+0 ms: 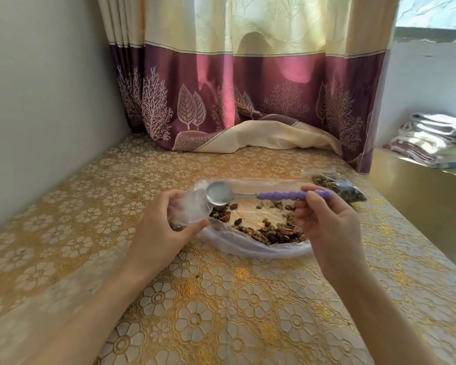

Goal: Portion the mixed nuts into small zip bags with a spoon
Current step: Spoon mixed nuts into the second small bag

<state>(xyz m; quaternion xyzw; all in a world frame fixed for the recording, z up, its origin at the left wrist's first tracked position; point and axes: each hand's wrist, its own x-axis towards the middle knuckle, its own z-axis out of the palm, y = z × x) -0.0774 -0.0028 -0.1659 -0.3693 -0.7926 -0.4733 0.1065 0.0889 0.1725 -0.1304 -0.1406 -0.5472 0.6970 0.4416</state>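
My left hand (169,225) grips a small clear zip bag (192,209) with its mouth facing right, and a few nuts show at its bottom. My right hand (324,219) holds a spoon (261,195) by its purple handle. The spoon's metal bowl is empty and sits at the bag's mouth. Below them lie mixed nuts (271,231) spread on a large clear plastic bag (250,246) that lies open on the table.
A filled zip bag of nuts (337,187) lies at the back right of the gold-patterned tablecloth (221,299). A purple and cream curtain (248,101) hangs behind, its hem resting on the table. Folded towels (432,143) sit on a ledge at the right. A wall stands at the left.
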